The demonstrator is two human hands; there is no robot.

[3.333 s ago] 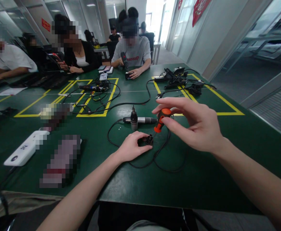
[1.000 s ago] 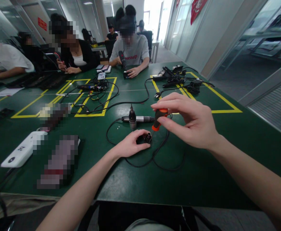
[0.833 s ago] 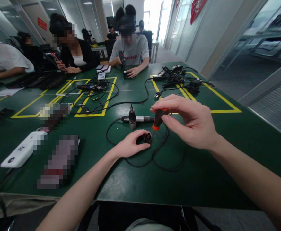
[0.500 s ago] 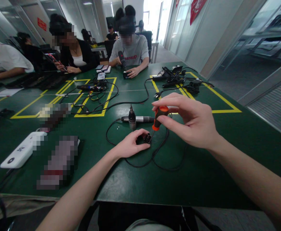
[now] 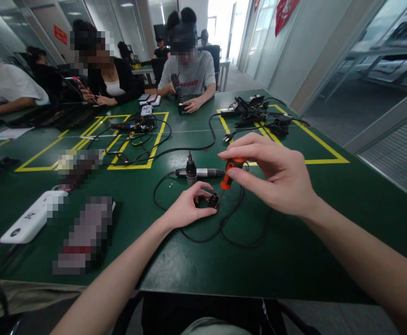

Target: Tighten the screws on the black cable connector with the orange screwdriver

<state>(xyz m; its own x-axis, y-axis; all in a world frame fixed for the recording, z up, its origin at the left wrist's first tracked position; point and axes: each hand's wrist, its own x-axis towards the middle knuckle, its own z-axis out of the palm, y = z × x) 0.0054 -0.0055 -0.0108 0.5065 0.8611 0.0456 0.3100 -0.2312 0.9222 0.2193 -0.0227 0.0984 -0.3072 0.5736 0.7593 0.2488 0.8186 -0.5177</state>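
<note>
In my right hand [image 5: 276, 177] is a small screwdriver [image 5: 229, 176] with an orange and black handle, gripped between thumb and fingertips. Its thin shaft slants down to a small dark cylindrical part [image 5: 213, 200] on the table; whether the tip touches cannot be made out. My left hand [image 5: 189, 207] steadies that part from the left, thumb in front and fingers behind, the index finger lifted. Just beyond stands an upright black and silver tool piece [image 5: 191, 170] with a pointed tip. Behind it lies a silver and black handpiece [image 5: 206, 173] with a cord [image 5: 203, 241] looping around.
To the left are a white power strip [image 5: 34, 218] and a blurred-out flat object [image 5: 88, 232]. Tangled cords and adapters [image 5: 252, 111] lie at the back right, more cables [image 5: 136, 128] at the back left. Across the table a person [image 5: 192, 70] holds a power tool.
My left index finger has lifted and spread away from the small part. The screwdriver and my right hand have tilted slightly, staying nearly in place.
</note>
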